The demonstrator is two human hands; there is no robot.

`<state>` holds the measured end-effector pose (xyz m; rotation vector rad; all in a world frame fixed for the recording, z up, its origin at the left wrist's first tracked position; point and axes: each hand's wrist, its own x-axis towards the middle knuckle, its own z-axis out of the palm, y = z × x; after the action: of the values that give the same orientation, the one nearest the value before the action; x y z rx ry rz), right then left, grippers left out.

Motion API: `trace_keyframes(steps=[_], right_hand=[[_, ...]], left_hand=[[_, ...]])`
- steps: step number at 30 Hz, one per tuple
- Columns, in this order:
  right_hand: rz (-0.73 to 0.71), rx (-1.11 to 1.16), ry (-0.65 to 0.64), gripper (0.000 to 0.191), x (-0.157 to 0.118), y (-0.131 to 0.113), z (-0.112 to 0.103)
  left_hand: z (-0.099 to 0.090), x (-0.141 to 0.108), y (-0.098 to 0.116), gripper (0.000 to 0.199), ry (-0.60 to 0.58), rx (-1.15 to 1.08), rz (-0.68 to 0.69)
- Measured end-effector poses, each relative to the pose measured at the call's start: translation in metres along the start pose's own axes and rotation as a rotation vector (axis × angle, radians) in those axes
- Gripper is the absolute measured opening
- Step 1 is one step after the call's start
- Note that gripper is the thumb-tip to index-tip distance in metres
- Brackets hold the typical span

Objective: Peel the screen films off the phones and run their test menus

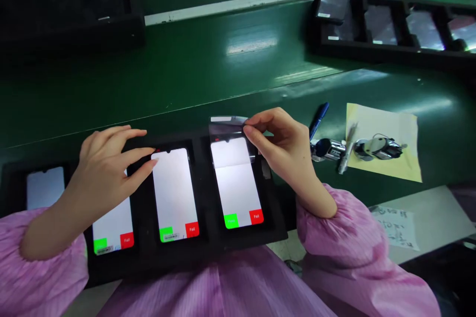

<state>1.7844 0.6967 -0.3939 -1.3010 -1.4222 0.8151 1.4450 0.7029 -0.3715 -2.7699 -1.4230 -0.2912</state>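
A black tray [238, 243] holds several phones with lit screens. Between thumb and forefinger, my right hand [284, 146] pinches a corner of a clear film [228, 131], which is lifted and curved over the top part of the right phone [238, 185]. My left hand [111, 163] is spread, its thumb and forefinger at the upper left corner of the middle phone [174, 193]. Beneath that hand, another phone [115, 225] is partly hidden. At the tray's left end lies a dimmer phone [45, 188]. Green and red boxes show low on the three brighter screens.
A second black tray [379, 49] with phones stands at the back right, one phone [334, 0] resting on top. A dark tray [74, 10] is at back left. Right of my hand lie a blue pen [319, 120], metal items [327, 149] and yellow paper [403, 136].
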Motion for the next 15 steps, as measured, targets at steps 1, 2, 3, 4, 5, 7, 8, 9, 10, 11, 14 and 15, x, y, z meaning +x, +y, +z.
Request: trace_keyframes(steps=[1,2,3,4,5,7,8,9,10,11,14,15], right_hand=[[0.006,0.015,0.006,0.007,-0.001,0.001,0.0],[0.01,0.026,0.009,0.008,-0.002,0.002,0.001],[0.01,0.033,0.01,0.008,-0.002,0.003,0.001],[0.008,0.037,0.009,0.007,-0.002,0.003,0.001],[0.003,0.04,0.009,0.007,-0.002,0.003,0.002],[-0.013,0.048,0.007,0.006,-0.003,0.003,0.002],[-0.02,0.056,0.005,0.005,-0.003,0.002,0.003],[-0.025,0.066,0.003,0.005,-0.004,0.001,0.003],[-0.028,0.074,0.0,0.006,-0.005,0.001,0.003],[-0.029,0.08,-0.005,0.006,-0.006,0.0,0.003],[-0.035,0.087,-0.014,0.007,-0.01,-0.002,0.003],[-0.036,0.086,-0.013,0.006,-0.012,-0.003,0.003]], left_hand=[[0.0,0.001,0.0,0.035,-0.009,-0.01,-0.006],[0.0,0.002,0.0,0.035,-0.021,-0.024,-0.012],[0.0,0.004,0.0,0.036,-0.033,-0.041,-0.017],[0.0,0.005,0.0,0.036,-0.041,-0.059,-0.022],[0.0,0.006,0.001,0.036,-0.042,-0.078,-0.03],[0.0,0.01,0.002,0.034,-0.03,-0.112,-0.053],[0.0,0.012,0.003,0.031,-0.016,-0.127,-0.066],[-0.001,0.014,0.004,0.028,-0.003,-0.141,-0.076],[-0.002,0.015,0.005,0.026,0.01,-0.155,-0.08],[-0.004,0.016,0.007,0.024,0.025,-0.169,-0.076],[-0.015,0.007,0.016,0.017,0.058,-0.244,-0.037],[-0.021,0.0,0.02,0.013,0.047,-0.295,-0.022]])
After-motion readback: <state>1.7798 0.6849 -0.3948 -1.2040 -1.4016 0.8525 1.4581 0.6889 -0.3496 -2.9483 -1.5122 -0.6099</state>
